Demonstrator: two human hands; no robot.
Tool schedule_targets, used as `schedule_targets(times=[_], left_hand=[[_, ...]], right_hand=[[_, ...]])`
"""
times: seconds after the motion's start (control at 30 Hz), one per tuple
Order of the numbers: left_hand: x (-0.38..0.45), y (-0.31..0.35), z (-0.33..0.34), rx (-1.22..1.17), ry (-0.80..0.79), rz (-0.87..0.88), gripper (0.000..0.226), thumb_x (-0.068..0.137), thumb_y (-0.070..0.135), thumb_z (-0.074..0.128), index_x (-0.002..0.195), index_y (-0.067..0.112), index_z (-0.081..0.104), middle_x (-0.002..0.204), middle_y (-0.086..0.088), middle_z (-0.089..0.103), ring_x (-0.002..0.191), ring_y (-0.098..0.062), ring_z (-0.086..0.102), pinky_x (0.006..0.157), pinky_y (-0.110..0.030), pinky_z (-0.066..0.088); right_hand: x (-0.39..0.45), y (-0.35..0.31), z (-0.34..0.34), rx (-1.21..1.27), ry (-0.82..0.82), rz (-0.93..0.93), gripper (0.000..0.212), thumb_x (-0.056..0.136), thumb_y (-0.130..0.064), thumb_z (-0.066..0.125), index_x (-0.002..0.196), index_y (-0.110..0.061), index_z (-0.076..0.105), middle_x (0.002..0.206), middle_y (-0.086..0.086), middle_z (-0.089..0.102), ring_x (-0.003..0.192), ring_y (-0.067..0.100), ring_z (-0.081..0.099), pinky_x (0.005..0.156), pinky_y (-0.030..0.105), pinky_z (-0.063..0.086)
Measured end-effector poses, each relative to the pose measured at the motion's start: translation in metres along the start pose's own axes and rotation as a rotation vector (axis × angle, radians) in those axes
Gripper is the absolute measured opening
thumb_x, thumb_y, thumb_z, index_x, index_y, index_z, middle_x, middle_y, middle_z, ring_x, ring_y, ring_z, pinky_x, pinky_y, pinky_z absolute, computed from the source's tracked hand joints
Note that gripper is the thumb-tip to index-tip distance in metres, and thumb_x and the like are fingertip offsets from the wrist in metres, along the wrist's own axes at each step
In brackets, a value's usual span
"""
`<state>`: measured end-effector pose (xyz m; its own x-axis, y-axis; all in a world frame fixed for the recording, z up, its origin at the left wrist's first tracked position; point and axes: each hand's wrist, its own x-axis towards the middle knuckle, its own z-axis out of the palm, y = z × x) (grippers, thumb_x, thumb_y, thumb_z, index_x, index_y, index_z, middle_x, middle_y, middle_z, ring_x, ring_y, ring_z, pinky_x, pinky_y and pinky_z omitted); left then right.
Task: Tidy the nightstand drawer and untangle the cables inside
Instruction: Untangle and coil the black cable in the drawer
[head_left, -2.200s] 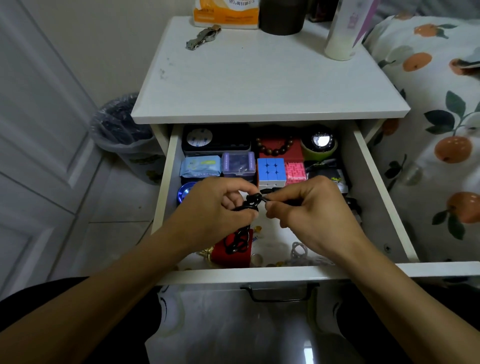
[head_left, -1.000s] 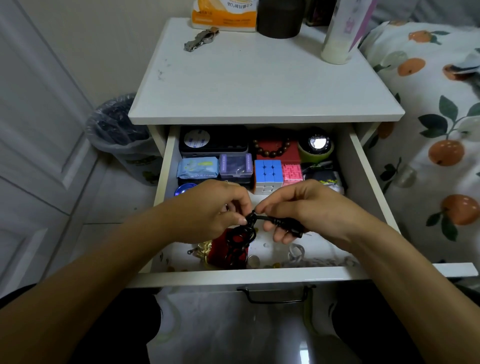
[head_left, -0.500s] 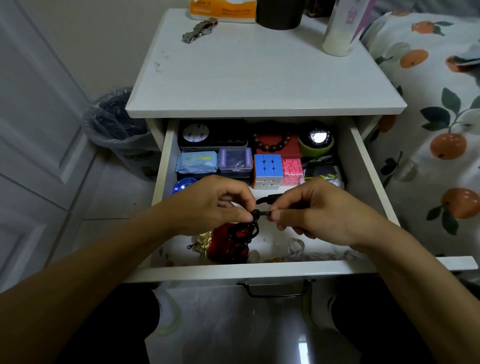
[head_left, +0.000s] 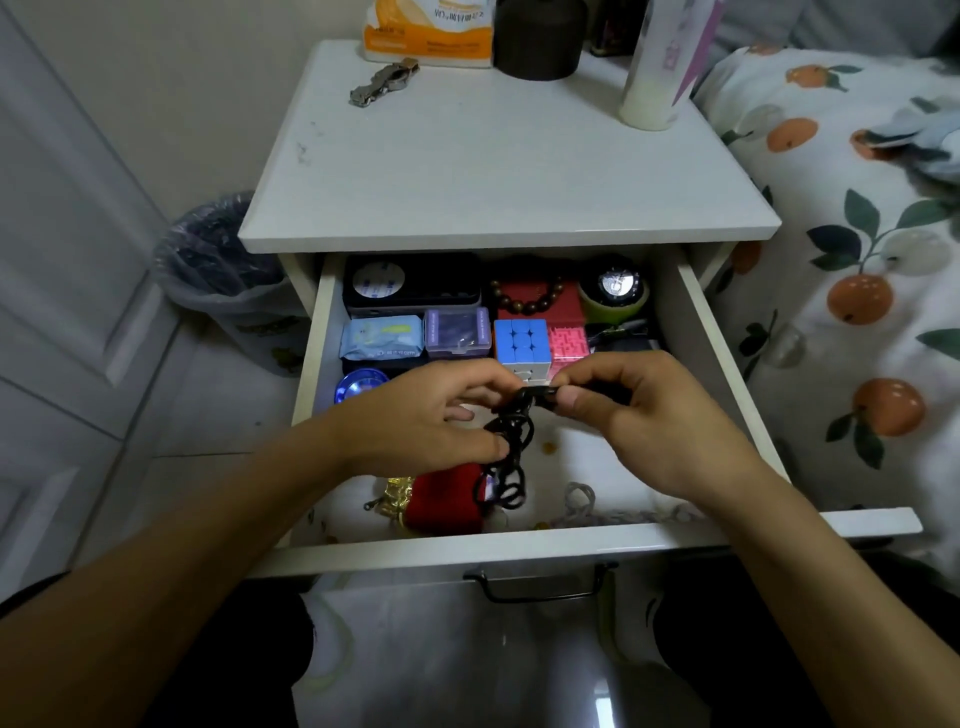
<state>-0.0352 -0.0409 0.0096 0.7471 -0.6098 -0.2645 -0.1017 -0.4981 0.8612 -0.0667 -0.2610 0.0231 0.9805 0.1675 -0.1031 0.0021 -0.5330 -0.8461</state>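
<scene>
Since a moment ago, more cable (head_left: 511, 457) hangs loose at frame centre above the drawer (head_left: 519, 545). Left hand (head_left: 436, 415) pinches its top loop, apparently steadying the knot; right hand (head_left: 644, 415) pinches the plug end to work it free.

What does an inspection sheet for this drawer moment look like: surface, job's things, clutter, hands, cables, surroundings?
Surface: nightstand top bears a watch and a white bottle.
Job's things: drawer pulled open.
Clutter: puzzle cube, bead bracelet, red pouch.
Hands: left hand and right hand both pinch the black cable.
Cables: it hangs tangled; a grey cord lies on the drawer floor.
Surroundings: bin, bedspread.
</scene>
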Motion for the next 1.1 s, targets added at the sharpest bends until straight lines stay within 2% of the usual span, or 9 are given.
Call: schedule_targets(times=[0.13, 0.2, 0.33, 0.47, 0.57, 0.67, 0.8, 0.97, 1.1], left_hand=[[0.003, 0.004, 0.007, 0.086, 0.051, 0.004, 0.040, 0.079, 0.034, 0.079, 0.112, 0.041, 0.059, 0.106, 0.015, 0.065, 0.102, -0.001, 0.063, 0.095, -0.035, 0.054], [0.004, 0.007, 0.012, 0.096, 0.104, -0.019, 0.044, 0.069, 0.043, 0.083, 0.106, 0.042, 0.060, 0.096, 0.012, 0.067, 0.088, -0.004, 0.066, 0.085, -0.036, 0.058], [0.010, 0.013, 0.022, 0.030, 0.326, -0.059, 0.042, 0.058, 0.054, 0.081, 0.091, 0.037, 0.063, 0.089, 0.010, 0.067, 0.065, -0.004, 0.068, 0.061, -0.024, 0.055], [0.015, 0.014, 0.021, -0.160, 0.432, -0.076, 0.020, 0.077, 0.020, 0.080, 0.093, 0.015, 0.069, 0.081, -0.004, 0.072, 0.063, -0.017, 0.072, 0.060, -0.019, 0.056], [0.013, 0.015, 0.021, -0.253, 0.393, -0.083, 0.012, 0.085, 0.008, 0.073, 0.097, 0.008, 0.072, 0.075, -0.006, 0.075, 0.068, -0.015, 0.073, 0.061, -0.015, 0.054], [0.010, 0.016, 0.020, -0.350, 0.366, -0.087, 0.011, 0.088, 0.004, 0.068, 0.090, 0.013, 0.072, 0.080, -0.009, 0.076, 0.074, -0.020, 0.075, 0.065, -0.020, 0.057], [0.008, 0.019, 0.018, -0.383, 0.344, -0.104, 0.010, 0.091, 0.002, 0.064, 0.090, 0.009, 0.072, 0.081, -0.011, 0.076, 0.076, -0.022, 0.075, 0.065, -0.021, 0.058], [0.008, 0.020, 0.013, -0.372, 0.371, -0.109, 0.014, 0.092, -0.002, 0.061, 0.087, 0.009, 0.070, 0.068, -0.006, 0.073, 0.065, -0.017, 0.072, 0.062, -0.020, 0.057], [0.003, 0.021, 0.007, -0.416, 0.348, -0.097, 0.012, 0.091, -0.003, 0.061, 0.090, 0.006, 0.069, 0.063, -0.003, 0.067, 0.060, -0.014, 0.067, 0.059, -0.021, 0.053]], right_hand=[[-0.002, 0.005, 0.001, -0.169, 0.105, 0.020, 0.005, 0.090, -0.023, 0.068, 0.087, -0.025, 0.071, 0.089, -0.013, 0.068, 0.081, 0.003, 0.061, 0.072, 0.017, 0.046], [-0.003, 0.007, 0.002, -0.289, 0.200, 0.013, 0.014, 0.087, -0.030, 0.071, 0.100, -0.029, 0.066, 0.102, -0.012, 0.059, 0.087, 0.002, 0.055, 0.071, 0.005, 0.038], [-0.008, 0.009, -0.001, -0.301, 0.332, 0.012, 0.023, 0.082, -0.037, 0.075, 0.094, -0.028, 0.057, 0.102, -0.010, 0.049, 0.084, 0.001, 0.050, 0.067, 0.003, 0.037], [-0.009, 0.004, 0.006, -0.101, 0.069, 0.113, 0.026, 0.077, -0.048, 0.075, 0.090, -0.028, 0.063, 0.090, -0.011, 0.067, 0.083, 0.001, 0.064, 0.073, 0.025, 0.052], [-0.007, 0.004, 0.013, -0.266, -0.006, 0.059, 0.040, 0.075, -0.053, 0.076, 0.102, -0.027, 0.062, 0.097, -0.014, 0.063, 0.090, 0.005, 0.059, 0.073, 0.019, 0.047], [-0.004, 0.003, 0.016, -0.299, 0.023, -0.028, 0.020, 0.082, -0.036, 0.073, 0.091, -0.027, 0.058, 0.080, -0.013, 0.059, 0.074, 0.002, 0.054, 0.061, 0.010, 0.040], [-0.004, 0.001, 0.014, -0.263, 0.012, -0.114, 0.008, 0.086, -0.019, 0.057, 0.077, -0.019, 0.057, 0.065, -0.002, 0.056, 0.061, 0.011, 0.049, 0.051, 0.022, 0.035], [-0.003, -0.006, 0.009, -0.099, -0.015, -0.129, 0.016, 0.091, -0.010, 0.050, 0.086, -0.006, 0.065, 0.075, 0.013, 0.064, 0.072, 0.030, 0.057, 0.068, 0.047, 0.049], [0.000, -0.009, 0.000, 0.177, -0.092, -0.014, 0.018, 0.096, -0.006, 0.053, 0.096, -0.003, 0.071, 0.092, 0.020, 0.070, 0.093, 0.039, 0.063, 0.087, 0.051, 0.049]])
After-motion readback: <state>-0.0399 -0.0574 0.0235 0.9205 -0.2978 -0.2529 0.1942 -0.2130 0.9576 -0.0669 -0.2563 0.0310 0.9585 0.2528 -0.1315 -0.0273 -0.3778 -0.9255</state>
